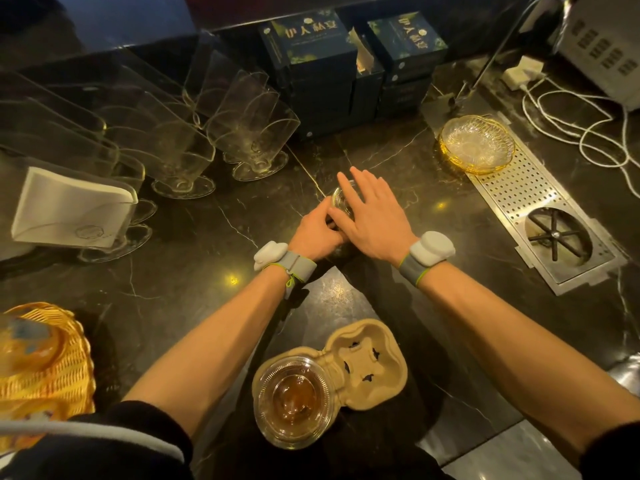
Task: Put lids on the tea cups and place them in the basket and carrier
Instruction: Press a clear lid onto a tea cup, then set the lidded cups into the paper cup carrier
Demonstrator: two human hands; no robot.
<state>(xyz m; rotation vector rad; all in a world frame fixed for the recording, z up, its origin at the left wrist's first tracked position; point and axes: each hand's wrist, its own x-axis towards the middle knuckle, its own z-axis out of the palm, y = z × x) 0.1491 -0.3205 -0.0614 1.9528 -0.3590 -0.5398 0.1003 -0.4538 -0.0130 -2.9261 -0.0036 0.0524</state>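
Note:
A clear tea cup (pixel 340 199) stands on the dark counter, mostly hidden under my hands. My left hand (pixel 317 232) wraps its side. My right hand (pixel 372 216) lies flat across its top with fingers spread, pressing on what seems to be a clear lid. Near me a brown pulp carrier (pixel 370 358) holds one lidded cup of amber tea (pixel 293 400) in its left slot; the right slot is bare. At the lower left a yellow woven basket (pixel 65 372) holds another lidded cup (pixel 24 344), blurred.
Clear napkin holders (pixel 242 126) line the left side, one with white napkins (pixel 74 209). Dark boxes (pixel 311 64) stand at the back. A glass dish (pixel 477 144) rests on a perforated steel drain tray (pixel 540 216) at right. White cables (pixel 575 126) lie far right.

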